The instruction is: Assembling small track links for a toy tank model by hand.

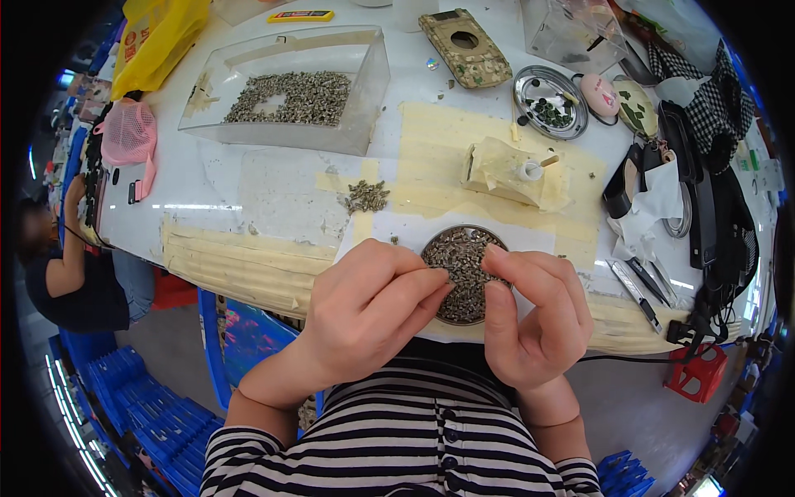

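Observation:
My left hand [373,306] and my right hand [530,315] meet over a round metal dish [464,248] full of small grey metal parts at the table's near edge. The fingertips of both hands pinch together just above the dish, apparently around one tiny part that is too small to make out. A little heap of the same parts [366,196] lies on the table behind the left hand. Farther back, a clear plastic box [290,87] holds a large spread of them.
A tape-covered block with a white ring [513,172] stands behind the dish. At right lie a metal plate with dark bits [550,101], tweezers [633,286], cloth and black cables. A yellow bag [157,41] sits far left. Another person [58,265] sits at left.

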Demonstrator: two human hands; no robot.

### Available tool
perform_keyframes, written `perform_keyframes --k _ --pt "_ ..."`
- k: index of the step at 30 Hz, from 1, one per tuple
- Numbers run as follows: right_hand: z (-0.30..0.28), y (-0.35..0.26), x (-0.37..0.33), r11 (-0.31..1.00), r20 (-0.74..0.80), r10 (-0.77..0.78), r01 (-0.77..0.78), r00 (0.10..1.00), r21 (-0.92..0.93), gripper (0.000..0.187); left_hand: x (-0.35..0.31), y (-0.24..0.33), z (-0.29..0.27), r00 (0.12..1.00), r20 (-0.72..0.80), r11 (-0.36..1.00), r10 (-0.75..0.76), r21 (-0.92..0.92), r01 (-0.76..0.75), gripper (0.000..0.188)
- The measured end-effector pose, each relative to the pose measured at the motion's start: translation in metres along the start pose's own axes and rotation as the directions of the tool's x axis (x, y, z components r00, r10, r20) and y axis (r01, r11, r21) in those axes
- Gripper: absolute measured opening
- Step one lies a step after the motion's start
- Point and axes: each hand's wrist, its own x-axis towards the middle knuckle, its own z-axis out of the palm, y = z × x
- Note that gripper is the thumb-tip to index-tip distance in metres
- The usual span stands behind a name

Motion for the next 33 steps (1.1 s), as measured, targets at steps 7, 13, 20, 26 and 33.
perform_keyframes --k 7,13,20,26,33 --pt "-0.002 0.001 0.0 1.0 -0.009 0.012 -0.012 1.0 0.017 0.025 0.005 -0.001 -0.008 0.986 -0.074 0.989 -0.15 0.0 0.151 0.027" --pt "-0.007 0.001 -0.005 0.992 -0.039 0.09 -0.086 0.995 0.087 0.023 -0.003 -0.018 -0.031 0.933 -0.216 0.955 -0.288 0.013 0.298 0.021" --pt "-0.005 0.0 -0.009 0.978 -0.065 0.146 -0.134 0.987 0.159 0.023 -0.004 -0.016 -0.036 0.937 -0.158 0.946 -0.313 0.04 0.323 0.018" --pt "-0.003 0.001 -0.01 0.971 -0.069 0.164 -0.149 0.984 0.185 0.023 -0.001 -0.015 -0.026 0.947 0.024 0.946 -0.319 0.065 0.317 0.019" --pt "-0.002 0.001 -0.009 0.972 -0.063 0.159 -0.145 0.985 0.185 0.022 0.004 -0.015 -0.021 0.961 0.109 0.961 -0.253 0.142 0.236 0.022"
